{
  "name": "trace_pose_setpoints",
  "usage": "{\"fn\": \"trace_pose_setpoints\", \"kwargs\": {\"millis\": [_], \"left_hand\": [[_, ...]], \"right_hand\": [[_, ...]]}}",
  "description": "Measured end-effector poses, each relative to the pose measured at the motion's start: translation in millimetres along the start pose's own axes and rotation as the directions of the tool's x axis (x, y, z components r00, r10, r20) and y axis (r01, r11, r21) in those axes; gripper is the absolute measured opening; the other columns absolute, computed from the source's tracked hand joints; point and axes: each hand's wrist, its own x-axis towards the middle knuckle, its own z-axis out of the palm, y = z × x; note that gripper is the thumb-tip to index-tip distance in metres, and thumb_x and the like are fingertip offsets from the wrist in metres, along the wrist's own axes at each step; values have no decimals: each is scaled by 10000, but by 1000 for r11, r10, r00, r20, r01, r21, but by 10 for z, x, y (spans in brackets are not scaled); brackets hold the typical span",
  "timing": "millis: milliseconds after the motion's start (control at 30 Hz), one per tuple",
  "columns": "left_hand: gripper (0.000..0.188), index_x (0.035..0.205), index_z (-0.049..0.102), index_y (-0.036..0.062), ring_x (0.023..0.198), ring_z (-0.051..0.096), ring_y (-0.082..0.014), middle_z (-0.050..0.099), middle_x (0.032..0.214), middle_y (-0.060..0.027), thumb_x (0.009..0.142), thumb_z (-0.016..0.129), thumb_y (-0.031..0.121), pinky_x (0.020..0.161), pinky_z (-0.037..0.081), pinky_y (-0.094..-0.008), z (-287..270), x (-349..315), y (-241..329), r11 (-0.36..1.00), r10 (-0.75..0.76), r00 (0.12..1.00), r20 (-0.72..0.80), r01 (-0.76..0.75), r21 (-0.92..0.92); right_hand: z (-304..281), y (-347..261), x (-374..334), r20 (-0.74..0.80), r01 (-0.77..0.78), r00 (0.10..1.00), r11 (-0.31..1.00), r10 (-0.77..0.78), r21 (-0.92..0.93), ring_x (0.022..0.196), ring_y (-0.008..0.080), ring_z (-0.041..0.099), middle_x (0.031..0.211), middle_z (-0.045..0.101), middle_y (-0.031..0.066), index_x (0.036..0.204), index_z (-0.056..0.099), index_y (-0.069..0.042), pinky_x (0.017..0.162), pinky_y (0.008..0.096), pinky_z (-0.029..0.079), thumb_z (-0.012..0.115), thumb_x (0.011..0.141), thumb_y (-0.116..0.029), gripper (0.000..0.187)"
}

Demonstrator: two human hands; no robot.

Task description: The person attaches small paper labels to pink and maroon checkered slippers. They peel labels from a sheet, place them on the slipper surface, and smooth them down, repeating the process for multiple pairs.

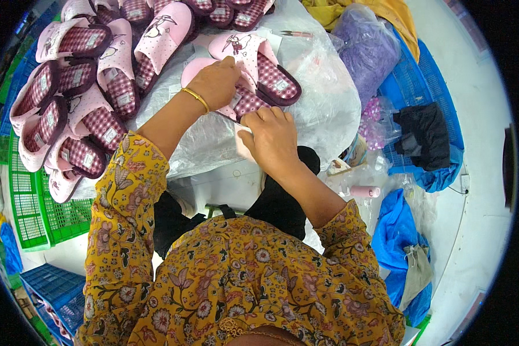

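Observation:
A pair of pink dotted slippers with dark red checked insoles lies in front of me; the right one point(278, 81) shows a printed figure on its toe. My left hand point(216, 83) is closed on the upper of the left slipper point(195, 68), partly covering it. At the heel of that slipper, my right hand point(271, 135) has its fingers bent, with a flat whitish card point(243, 144) under the thumb. The fingertips of my right hand touch the heel edge. Whether the card is joined to the slipper is hidden.
Many similar pink slippers point(111, 134) are heaped at the left of the plastic-covered work surface point(323, 109). A pen-like tool point(297, 34) lies at the far side. Green crates point(29, 196) stand left, and a purple bag point(363, 49) and blue basket point(452, 115) right.

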Motion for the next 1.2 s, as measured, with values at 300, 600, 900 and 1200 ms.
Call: {"fn": "trace_pose_setpoints", "kwargs": {"millis": [300,600,900,1200], "left_hand": [[257,1061,628,26,1025,571,-296,569,1084,-129,829,548,102,846,489,-410,-19,-93,131,991,102,979,-177,-85,103],[131,963,597,36,897,626,-351,607,1027,-125,841,588,84,756,501,-438,-122,-148,343,979,-23,909,-415,-63,-192],[115,1000,604,12,641,603,-80,644,761,-40,959,550,105,587,494,-252,-172,-17,240,397,-167,974,151,206,-894],[150,1081,647,22,667,558,-46,640,854,9,954,572,49,615,467,-200,67,9,100,234,-106,984,145,166,-958]], "right_hand": [[-258,408,264,-201,62,976,991,-85,-120,748,265,582,730,573,41,741,608,-135,672,416,418,722,757,-195,130],[-150,647,457,-233,-68,968,993,89,99,726,281,605,704,603,48,717,631,-127,649,421,462,783,721,-250,195],[-56,703,514,-290,72,956,995,-48,70,717,230,587,714,577,13,738,651,-140,647,382,438,792,716,-250,179],[74,789,562,-275,102,957,994,-89,35,709,224,578,703,555,5,739,647,-142,630,378,428,783,715,-240,169]]}}
